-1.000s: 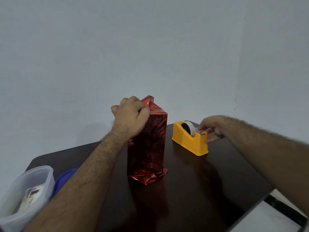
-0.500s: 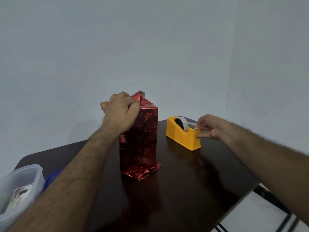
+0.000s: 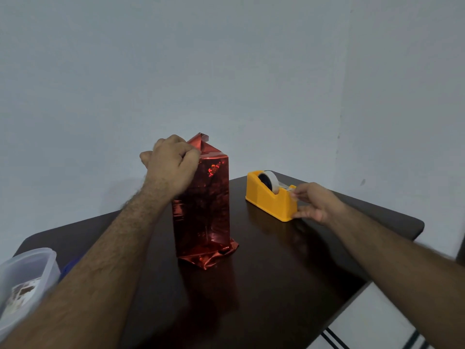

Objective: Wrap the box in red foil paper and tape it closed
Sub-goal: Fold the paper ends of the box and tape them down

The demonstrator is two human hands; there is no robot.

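Box (image 3: 202,205), one only, tall and rectangular in crinkled glossy red foil, is standing upright mid-table (image 3: 289,285), long axis vertical. Left hand (image 3: 173,163) is pinching the folded peak. Right hand (image 3: 315,202) is gripping one yellow plastic tape dispenser (image 3: 269,197), fingertips pinching the tape end. One translucent tub (image 3: 25,278) is sitting far left.

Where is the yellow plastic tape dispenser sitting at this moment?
In the head view, the yellow plastic tape dispenser sits on the dark wooden table, right of the upright red foil-wrapped box, with the right hand at its near end.
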